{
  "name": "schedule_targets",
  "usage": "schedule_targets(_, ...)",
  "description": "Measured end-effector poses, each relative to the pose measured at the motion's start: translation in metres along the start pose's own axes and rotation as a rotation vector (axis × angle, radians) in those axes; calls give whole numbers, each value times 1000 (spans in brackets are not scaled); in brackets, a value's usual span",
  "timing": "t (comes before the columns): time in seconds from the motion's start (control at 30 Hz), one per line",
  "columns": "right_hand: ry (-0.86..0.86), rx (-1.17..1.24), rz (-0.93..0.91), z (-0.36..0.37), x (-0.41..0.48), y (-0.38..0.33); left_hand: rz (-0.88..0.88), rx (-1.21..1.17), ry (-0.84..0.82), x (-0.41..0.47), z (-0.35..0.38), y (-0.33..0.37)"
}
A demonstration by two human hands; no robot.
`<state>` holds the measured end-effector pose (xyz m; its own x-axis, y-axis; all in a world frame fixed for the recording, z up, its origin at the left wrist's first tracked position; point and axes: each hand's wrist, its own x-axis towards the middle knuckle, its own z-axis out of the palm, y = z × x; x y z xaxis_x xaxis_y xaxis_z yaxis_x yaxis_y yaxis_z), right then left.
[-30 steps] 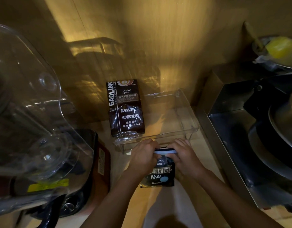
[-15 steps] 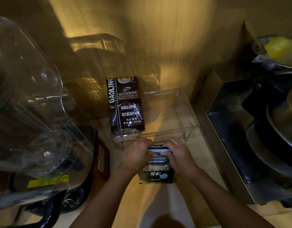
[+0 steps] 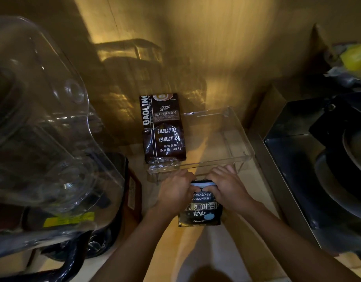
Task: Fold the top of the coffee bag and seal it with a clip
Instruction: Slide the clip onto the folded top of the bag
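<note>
A small dark coffee bag (image 3: 202,212) with white and blue print stands upright on the wooden counter, just in front of a clear tray. A pale blue clip (image 3: 202,183) runs across its folded top edge. My left hand (image 3: 175,192) grips the bag's top left corner and the clip's left end. My right hand (image 3: 226,190) grips the top right corner and the clip's right end, thumbs pressed on the front. The fold itself is mostly hidden under my fingers.
A clear plastic tray (image 3: 232,159) sits behind the bag, holding a larger brown coffee bag (image 3: 163,129) leaning on the wall. A blender with a clear cover (image 3: 43,129) fills the left. A steel box with dark pans (image 3: 318,169) stands on the right.
Both hands and the small bag shifted slightly toward the tray and closer together on the bag's top; the clip now shows less between my fingers.
</note>
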<state>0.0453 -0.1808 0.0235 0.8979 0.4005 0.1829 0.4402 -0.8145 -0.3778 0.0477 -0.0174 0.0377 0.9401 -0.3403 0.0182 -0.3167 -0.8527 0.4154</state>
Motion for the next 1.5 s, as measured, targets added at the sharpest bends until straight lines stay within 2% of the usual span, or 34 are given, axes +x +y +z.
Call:
schedule_targets(0.13,22,47,11,3,-1,1,-59,-69,-74,0,-9,-8)
schedule_targets(0.23,35,63,17,3,0,4,-116,-133,-47,-3,-13,-18)
schedule_targets(0.63,1,54,38,2,2,5,-161,-219,4,-3,-8,-25)
schedule_targets(1.1,-18,86,23,-2,3,5,-310,-613,-9,-8,-2,-34)
schedule_targets(1.33,-87,30,-46,-5,4,6,-295,-622,-5,-8,-1,-34)
schedule_targets(1.5,-92,82,-2,-7,4,-1,-280,-658,-13,-12,-1,-33)
